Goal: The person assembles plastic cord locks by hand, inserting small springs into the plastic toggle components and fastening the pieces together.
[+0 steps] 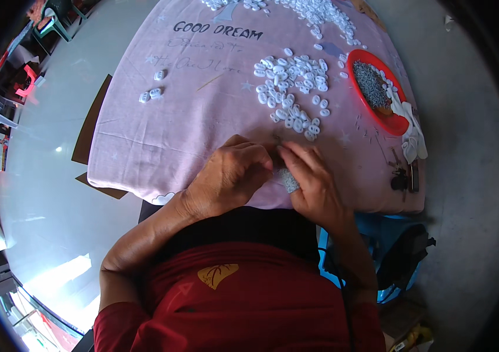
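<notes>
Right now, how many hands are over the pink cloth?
2. The left hand is over the near part of the pink cloth; the right hand is close beside it, near the white pieces. No others show there.

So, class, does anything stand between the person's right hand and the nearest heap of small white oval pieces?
Nothing visible does: only pink patterned cloth lies between the right hand and the white oval pieces just beyond it. The wide red bowl sits off to the right.
</notes>
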A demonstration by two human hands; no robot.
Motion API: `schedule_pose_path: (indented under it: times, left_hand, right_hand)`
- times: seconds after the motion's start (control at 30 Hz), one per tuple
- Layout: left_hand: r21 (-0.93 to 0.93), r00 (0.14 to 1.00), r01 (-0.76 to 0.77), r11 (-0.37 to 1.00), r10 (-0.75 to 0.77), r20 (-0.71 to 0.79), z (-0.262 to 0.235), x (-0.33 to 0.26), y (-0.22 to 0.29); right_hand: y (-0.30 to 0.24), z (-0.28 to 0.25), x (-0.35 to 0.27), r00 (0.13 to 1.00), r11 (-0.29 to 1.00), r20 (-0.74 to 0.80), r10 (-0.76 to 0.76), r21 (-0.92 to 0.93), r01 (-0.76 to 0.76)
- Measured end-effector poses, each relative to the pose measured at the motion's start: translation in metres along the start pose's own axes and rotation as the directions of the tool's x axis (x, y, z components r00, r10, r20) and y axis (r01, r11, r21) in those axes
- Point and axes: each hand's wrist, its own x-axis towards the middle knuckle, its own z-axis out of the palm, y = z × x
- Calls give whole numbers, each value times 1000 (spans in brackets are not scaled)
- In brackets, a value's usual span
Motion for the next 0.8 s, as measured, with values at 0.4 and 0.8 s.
schedule_pose_path:
  times: [0.4, 0.8]
  left_hand:
    - [-517, 943, 203, 832, -308, -124, 8, -10, -15]
    - [-751, 935, 203, 628, -353, -42, 1, -11, -20]
  right_hand:
    - [55, -15, 61, 988, 994, -152, -31, -113, 14]
    - [44, -14, 49, 994, 991, -110, 8, -134, -22]
